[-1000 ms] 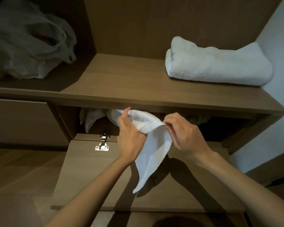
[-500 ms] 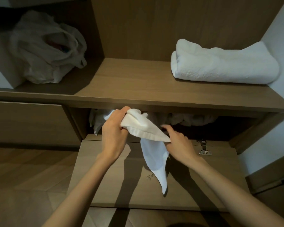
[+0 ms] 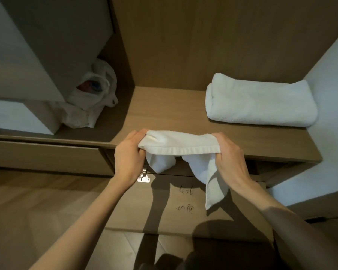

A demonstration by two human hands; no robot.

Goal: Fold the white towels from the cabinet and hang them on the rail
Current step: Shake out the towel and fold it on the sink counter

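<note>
A small white towel point(image 3: 179, 146) is stretched between my two hands just in front of the wooden shelf's point(image 3: 164, 114) front edge. My left hand point(image 3: 130, 155) grips its left end and my right hand point(image 3: 229, 158) grips its right end. Its hemmed edge runs taut between them, and loose cloth hangs down below, longest under my right hand. A larger folded white towel point(image 3: 261, 103) lies on the shelf at the right. No rail is in view.
The cabinet's flap door point(image 3: 183, 207) lies open and flat below my hands, with a metal hinge point(image 3: 143, 177) and handwriting on it. A white plastic bag point(image 3: 92, 96) sits on the shelf at the left beside a white box point(image 3: 18, 117). A white wall point(image 3: 330, 114) closes the right side.
The small towel has come up out of the lower compartment to shelf height. My hands have moved apart and drawn its edge taut. The view has tilted upward.
</note>
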